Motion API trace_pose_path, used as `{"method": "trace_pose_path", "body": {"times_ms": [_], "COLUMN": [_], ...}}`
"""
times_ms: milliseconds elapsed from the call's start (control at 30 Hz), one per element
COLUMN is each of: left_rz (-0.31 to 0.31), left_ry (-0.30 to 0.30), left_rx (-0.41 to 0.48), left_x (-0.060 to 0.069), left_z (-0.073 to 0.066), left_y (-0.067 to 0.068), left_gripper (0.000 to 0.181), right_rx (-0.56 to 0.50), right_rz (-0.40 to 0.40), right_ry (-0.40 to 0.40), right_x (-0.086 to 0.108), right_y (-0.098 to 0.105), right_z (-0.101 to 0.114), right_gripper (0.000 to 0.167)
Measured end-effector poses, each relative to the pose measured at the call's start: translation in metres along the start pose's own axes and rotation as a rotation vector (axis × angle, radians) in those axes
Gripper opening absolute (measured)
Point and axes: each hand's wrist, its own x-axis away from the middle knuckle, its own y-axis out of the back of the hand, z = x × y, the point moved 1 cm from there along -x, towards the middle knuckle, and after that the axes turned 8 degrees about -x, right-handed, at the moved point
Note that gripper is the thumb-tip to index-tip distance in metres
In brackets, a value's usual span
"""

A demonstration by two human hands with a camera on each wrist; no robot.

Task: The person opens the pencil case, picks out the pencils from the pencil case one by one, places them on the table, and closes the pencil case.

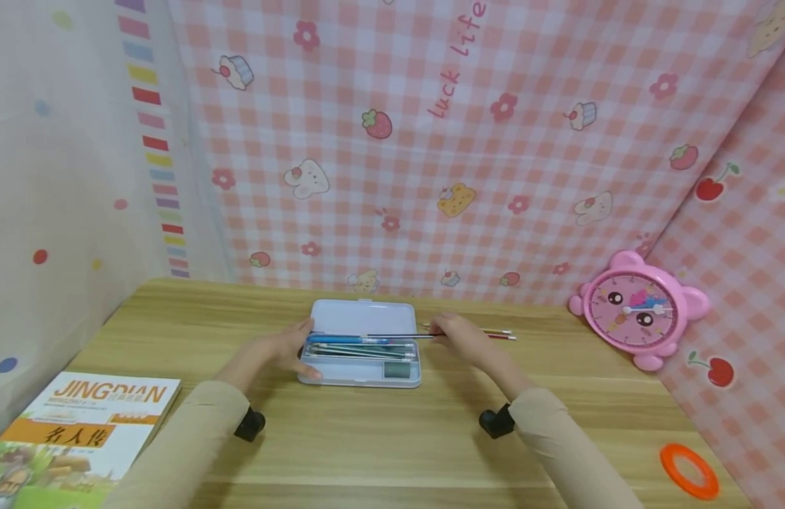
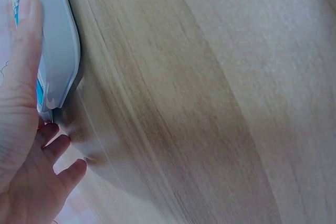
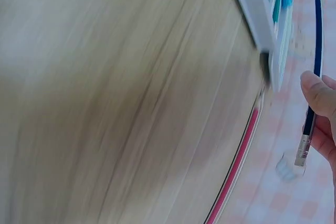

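Observation:
A pale pencil case [image 1: 351, 372] lies with its lid [image 1: 361, 314] raised at the table's back. Inside are several pencils [image 1: 367, 351], a blue pen [image 1: 335, 339] and a dark green block [image 1: 396, 369]. My left hand [image 1: 291, 346] holds the case's left end, thumb along the front rim and fingers around the side. My right hand [image 1: 459, 339] pinches a dark pencil [image 3: 318, 35] near its metal-banded end, above the table. That pencil reaches left over the case. A red pencil [image 3: 236, 169] lies beyond the case's right end, beside a yellowish one [image 1: 494, 331].
At the right back a pink clock [image 1: 634, 311] leans by the checked cloth wall [image 1: 532, 162]. An orange ring [image 1: 669, 466] lies near the right front edge. A book [image 1: 112, 389] rests at the left front of the wooden table [image 1: 367, 452].

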Motion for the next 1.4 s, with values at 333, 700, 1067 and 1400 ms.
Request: {"method": "trace_pose_path", "body": {"times_ms": [333,700,1067,1400], "left_rz": [0.009,0.008,0.007,0.001], "left_ry": [0.003,0.011,0.013,0.013], "left_rx": [0.010,0.004,-0.002,-0.002], "left_x": [0.001,0.000,0.001,0.003], "left_z": [0.000,0.001,-0.001,-0.001], "left_y": [0.001,0.002,0.002,0.002], "left_gripper": [0.117,0.117,0.116,0.116], "right_rx": [-0.047,-0.052,-0.089,-0.103], "right_rz": [-0.137,-0.138,-0.145,-0.099], "right_ry": [-0.068,-0.049,-0.106,-0.145], "right_x": [0.040,0.059,0.063,0.053], "right_y": [0.018,0.027,0.017,0.015], "right_z": [-0.057,-0.083,-0.100,-0.102], "right_gripper": [0.011,0.014,0.017,0.013]}}
